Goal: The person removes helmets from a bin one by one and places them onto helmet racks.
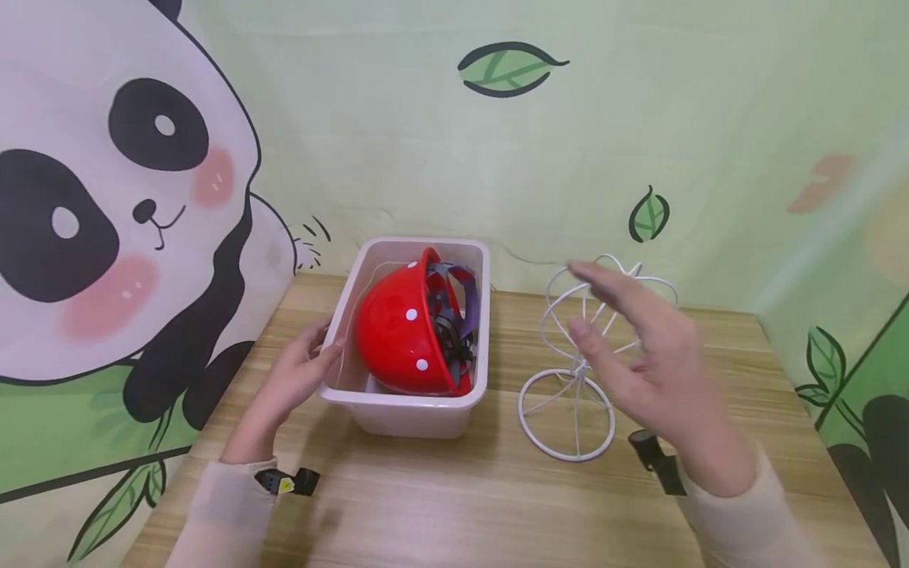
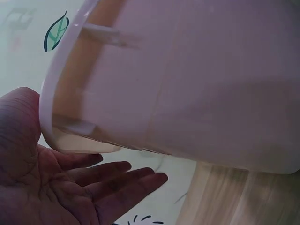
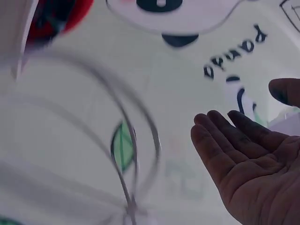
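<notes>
A red helmet with white dots lies on its side in a white plastic bin, its dark straps facing right. At the bin's left rim is my left hand; the left wrist view shows its fingers extended beside the rim, not curled round it. To the right of the bin stands a white wire rack with a round base and looped top. My right hand is raised by the rack, overlapping it in the head view. In the right wrist view its palm and fingers are bare and spread from the thumb.
The wooden tabletop carries the bin and rack. Behind it hangs a pale green backdrop with a printed panda and leaves. A thin cord runs along the backdrop's foot between bin and rack.
</notes>
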A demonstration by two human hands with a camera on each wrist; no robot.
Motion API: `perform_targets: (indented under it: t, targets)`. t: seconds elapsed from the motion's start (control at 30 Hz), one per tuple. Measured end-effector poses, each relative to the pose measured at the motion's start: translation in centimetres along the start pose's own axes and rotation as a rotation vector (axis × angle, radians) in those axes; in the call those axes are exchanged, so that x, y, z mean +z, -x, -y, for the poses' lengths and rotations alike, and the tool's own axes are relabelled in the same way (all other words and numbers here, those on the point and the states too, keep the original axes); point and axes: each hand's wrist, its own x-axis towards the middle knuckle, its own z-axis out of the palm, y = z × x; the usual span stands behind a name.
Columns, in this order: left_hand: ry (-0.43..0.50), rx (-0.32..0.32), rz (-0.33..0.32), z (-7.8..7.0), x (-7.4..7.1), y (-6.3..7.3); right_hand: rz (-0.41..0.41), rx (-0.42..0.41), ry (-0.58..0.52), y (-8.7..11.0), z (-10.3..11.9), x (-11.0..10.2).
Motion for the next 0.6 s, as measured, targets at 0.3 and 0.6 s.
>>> perform_targets:
  t: [0.3, 0.6]
  targets:
    - [0.099, 0.033, 0.024, 0.1, -0.5, 0.4, 0.351, 0.280, -0.121, 0.1, -1.1, 8.1]
    - [0.152, -0.005, 0.063, 0.4, -0.7, 1.2, 0.489, 0.680, -0.231, 0.8, -2.8, 14.9]
